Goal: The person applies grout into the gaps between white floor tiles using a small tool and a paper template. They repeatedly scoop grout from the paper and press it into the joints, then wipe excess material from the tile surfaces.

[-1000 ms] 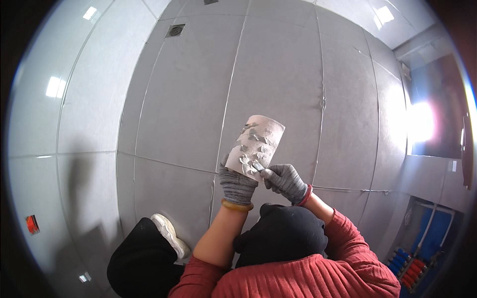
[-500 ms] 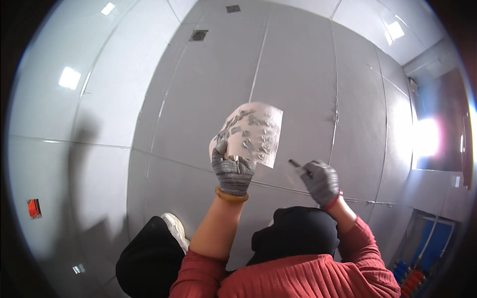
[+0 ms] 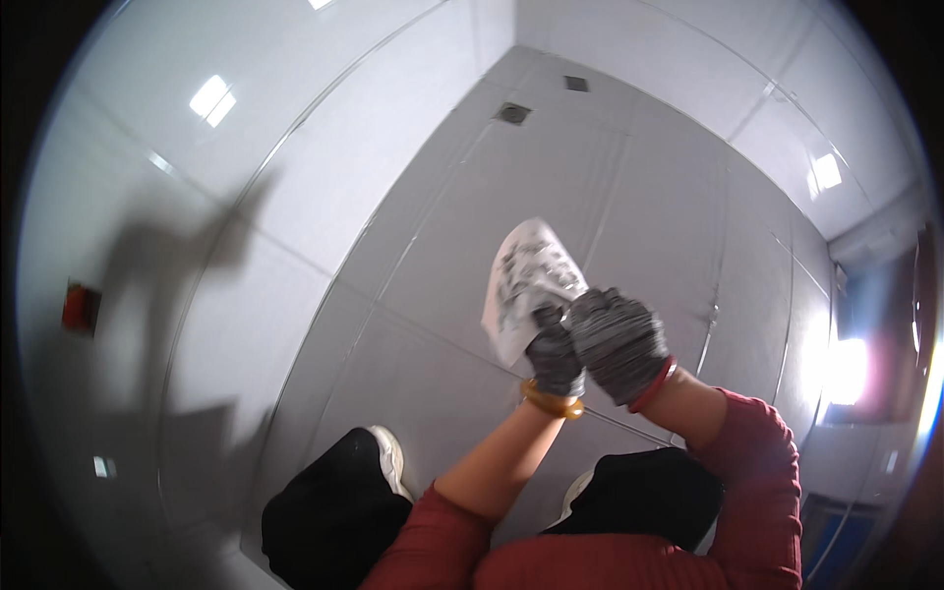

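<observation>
My left hand (image 3: 556,356), in a grey glove with an amber bracelet at the wrist, grips the lower edge of a curled white sheet with dark printed marks (image 3: 526,280). The sheet is held up in front of me over the grey tiled floor. My right hand (image 3: 618,339), also grey-gloved with a red cuff, is closed right beside the left hand and touches the sheet's lower right edge. Whether it holds anything small besides the sheet is hidden. Both forearms wear red knit sleeves.
Large grey floor tiles (image 3: 551,187) run ahead, with two small square drains (image 3: 512,113) far off. Glossy white wall (image 3: 197,246) stands on the left with a small red fitting (image 3: 81,307). My dark trousers and white shoe (image 3: 388,457) are below. A blue crate (image 3: 836,536) sits lower right.
My right hand, apart from the sheet half a second ago, has come back against my left hand and the sheet. The view has swung, showing more of the left wall.
</observation>
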A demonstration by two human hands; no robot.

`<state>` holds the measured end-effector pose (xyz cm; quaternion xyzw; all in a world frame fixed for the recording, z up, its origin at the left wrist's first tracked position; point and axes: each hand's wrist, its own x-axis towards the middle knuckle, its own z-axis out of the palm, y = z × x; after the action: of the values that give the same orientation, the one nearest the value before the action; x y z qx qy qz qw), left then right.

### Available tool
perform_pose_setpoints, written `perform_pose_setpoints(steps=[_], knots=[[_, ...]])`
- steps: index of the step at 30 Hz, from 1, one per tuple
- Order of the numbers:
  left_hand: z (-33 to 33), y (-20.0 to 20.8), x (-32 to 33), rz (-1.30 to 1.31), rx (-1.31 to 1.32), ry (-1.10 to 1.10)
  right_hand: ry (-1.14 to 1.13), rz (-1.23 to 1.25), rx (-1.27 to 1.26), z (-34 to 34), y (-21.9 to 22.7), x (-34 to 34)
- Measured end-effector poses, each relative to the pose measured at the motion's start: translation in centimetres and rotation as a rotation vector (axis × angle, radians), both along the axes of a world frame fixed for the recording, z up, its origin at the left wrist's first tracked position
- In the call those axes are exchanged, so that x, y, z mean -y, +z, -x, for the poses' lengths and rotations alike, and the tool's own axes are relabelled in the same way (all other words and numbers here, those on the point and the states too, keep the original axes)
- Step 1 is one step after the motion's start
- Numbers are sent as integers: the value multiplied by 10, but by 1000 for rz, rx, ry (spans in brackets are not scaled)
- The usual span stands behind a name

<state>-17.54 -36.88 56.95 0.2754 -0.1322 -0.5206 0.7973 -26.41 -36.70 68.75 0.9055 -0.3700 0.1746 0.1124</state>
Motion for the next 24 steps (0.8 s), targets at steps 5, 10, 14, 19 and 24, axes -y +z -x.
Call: perform_pose_setpoints(steps=[5,10,14,19,24], knots=[[-42,59,69,196,1186,553,-212,210,-35,-33,43,29],[-113,156,176,458,1936,614,-191,162,340,-56,87,54],[-169,219,190,278,950,-526,-92,-409,589,-98,52,37],[-225,249,149,347,635,-751,-38,-1300,391,-199,-64,-34],[-247,249,125,238,552,-682,-408,-1727,1260,-325,-183,-68]])
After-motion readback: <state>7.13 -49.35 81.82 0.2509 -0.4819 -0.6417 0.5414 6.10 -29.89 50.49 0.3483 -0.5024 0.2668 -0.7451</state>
